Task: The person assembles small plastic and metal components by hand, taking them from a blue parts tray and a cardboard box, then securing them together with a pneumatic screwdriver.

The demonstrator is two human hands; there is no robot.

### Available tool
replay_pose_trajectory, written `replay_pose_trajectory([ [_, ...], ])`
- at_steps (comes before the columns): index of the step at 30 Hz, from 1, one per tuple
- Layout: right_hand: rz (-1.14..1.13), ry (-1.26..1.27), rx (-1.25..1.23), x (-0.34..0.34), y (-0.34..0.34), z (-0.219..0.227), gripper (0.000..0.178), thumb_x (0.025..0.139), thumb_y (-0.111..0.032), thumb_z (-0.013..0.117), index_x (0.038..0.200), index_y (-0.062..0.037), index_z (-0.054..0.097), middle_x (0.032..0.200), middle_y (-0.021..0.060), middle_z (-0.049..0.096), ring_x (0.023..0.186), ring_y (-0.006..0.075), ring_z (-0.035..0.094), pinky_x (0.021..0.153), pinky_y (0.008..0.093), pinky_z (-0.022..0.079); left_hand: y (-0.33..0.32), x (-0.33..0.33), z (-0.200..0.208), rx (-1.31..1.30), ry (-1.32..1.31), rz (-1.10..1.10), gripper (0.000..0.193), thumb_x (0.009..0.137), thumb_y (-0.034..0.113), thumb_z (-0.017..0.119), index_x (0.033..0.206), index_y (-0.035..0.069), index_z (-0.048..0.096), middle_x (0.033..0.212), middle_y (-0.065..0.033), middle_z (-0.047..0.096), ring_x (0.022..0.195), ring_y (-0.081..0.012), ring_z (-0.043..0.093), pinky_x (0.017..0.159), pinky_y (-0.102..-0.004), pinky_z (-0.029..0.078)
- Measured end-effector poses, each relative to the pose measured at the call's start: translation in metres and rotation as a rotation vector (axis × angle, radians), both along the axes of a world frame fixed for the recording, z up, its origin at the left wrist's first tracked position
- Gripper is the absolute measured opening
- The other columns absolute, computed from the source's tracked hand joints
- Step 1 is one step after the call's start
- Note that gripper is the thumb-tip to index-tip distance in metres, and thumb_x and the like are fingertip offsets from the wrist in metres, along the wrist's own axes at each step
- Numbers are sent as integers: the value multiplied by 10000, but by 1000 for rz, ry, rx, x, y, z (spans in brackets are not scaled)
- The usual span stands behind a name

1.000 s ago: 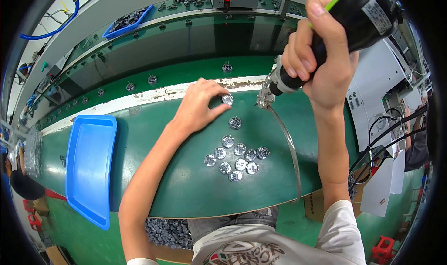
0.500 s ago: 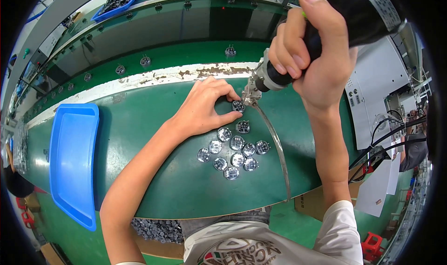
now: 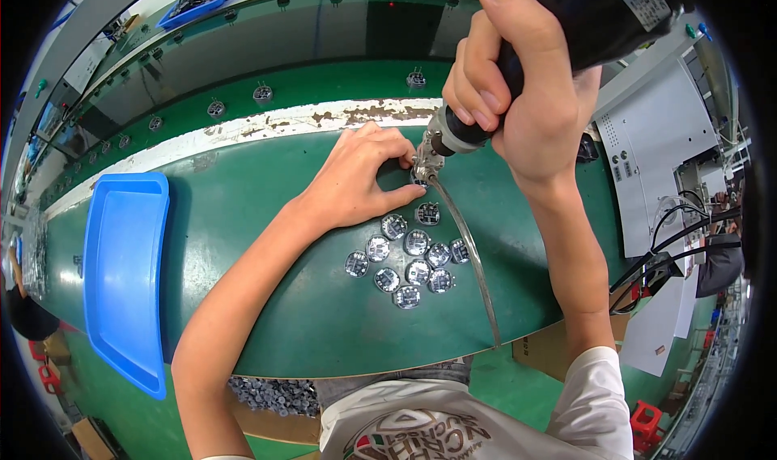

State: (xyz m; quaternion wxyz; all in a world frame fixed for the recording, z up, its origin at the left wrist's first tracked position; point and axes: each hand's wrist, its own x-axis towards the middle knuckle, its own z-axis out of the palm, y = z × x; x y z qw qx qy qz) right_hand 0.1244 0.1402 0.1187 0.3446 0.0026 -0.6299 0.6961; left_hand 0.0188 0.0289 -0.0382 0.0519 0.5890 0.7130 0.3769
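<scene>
My right hand [image 3: 538,96] is wrapped round a black power screwdriver [image 3: 591,23] with a metal nose and a clear hose [image 3: 465,241] trailing from its tip. The tip stands over a small round electronic part [image 3: 418,178], mostly hidden beneath it. Thumb and fingers of my left hand [image 3: 352,177] pinch that part against the green tabletop [image 3: 324,330]. Several similar round parts [image 3: 417,242], silvery with dark components on top, lie loosely grouped just below my left thumb.
A blue tray [image 3: 125,274] sits at the table's left. Beyond a chipped white rail [image 3: 267,128], round parts [image 3: 263,93] stand spaced along a green strip. A blue bin [image 3: 202,3] holds dark pieces at the far left. Right of the table are a light metal housing [image 3: 655,136] and black cables.
My right hand has brought the screwdriver left and slightly nearer, so its tip now covers the pinched part. My left hand stays nearly in place. Parts along the far strip have shifted right.
</scene>
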Motion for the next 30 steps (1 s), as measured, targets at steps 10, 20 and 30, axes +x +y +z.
replay_pose_trajectory([
  [10,64,3,44,-6,10,-2,305,1028,-150,625,752,-50,543,519,-18,467,379,74,409,384,257,327,3,1,7,-74,-14,3,347,791,242,831,1049,52,698,984,-89,661,982,-274,567,941,-401,416],
  [20,-145,110,1,21,-8,29,212,1024,-226,556,907,-49,540,461,-6,400,322,101,354,336,271,328,3,6,6,-18,-2,38,360,780,305,863,882,66,613,913,-50,643,954,-263,567,884,-387,417],
  [30,-147,71,-45,7,-11,9,177,1014,-173,595,952,-29,513,485,-3,407,348,93,367,365,263,333,2,3,6,18,4,51,408,771,335,880,852,63,587,882,-82,614,927,-283,539,853,-401,438],
])
